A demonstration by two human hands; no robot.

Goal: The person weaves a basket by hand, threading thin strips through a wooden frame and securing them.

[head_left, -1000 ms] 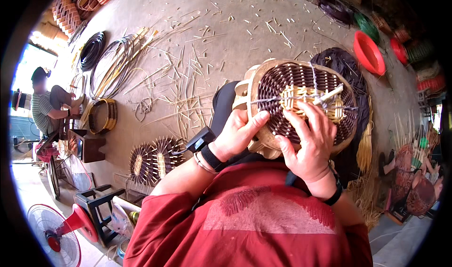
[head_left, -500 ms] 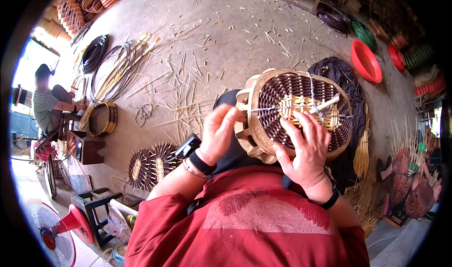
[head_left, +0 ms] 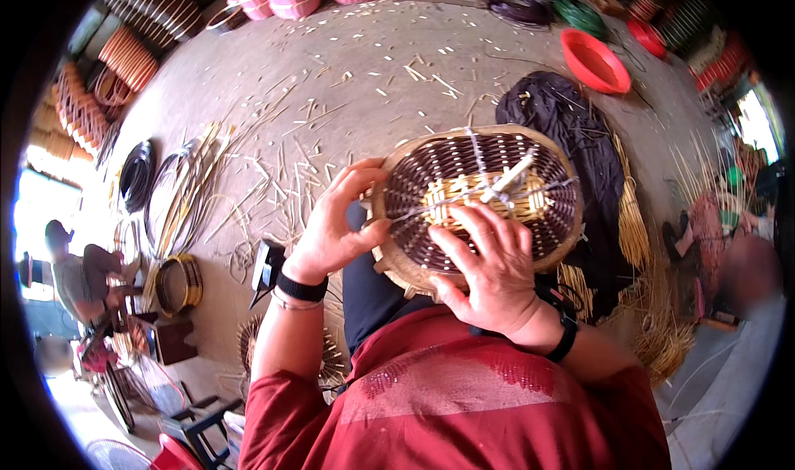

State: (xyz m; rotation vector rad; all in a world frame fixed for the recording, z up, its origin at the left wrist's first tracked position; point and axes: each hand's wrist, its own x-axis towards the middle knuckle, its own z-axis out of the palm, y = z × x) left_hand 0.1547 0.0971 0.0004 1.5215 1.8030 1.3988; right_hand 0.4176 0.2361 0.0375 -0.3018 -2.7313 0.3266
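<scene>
On my lap sits an oval wooden form [head_left: 401,144] with a notched side. A dark brown woven basket base [head_left: 517,151] with a pale middle lies over it. Grey cords cross the weave, and a short pale stick [head_left: 513,174] is twisted into them. My left hand [head_left: 341,220] grips the form's left edge, thumb and fingers either side. The right hand [head_left: 490,267] rests on the weave, fingers stretched over the pale middle and thumb by the near rim.
Cut splints [head_left: 281,168] litter the floor ahead. A black cloth [head_left: 571,130] and straw bundles [head_left: 631,221] lie to the right, a red basin [head_left: 595,60] beyond. Left are coiled strips [head_left: 137,176], a round basket frame [head_left: 178,284] and a seated person [head_left: 83,279]. Woven discs [head_left: 331,358] lie near my left arm.
My left hand has come from above the form's left side to grip its edge. The right hand stays on the weave. The view has shifted, moving the scene within the picture.
</scene>
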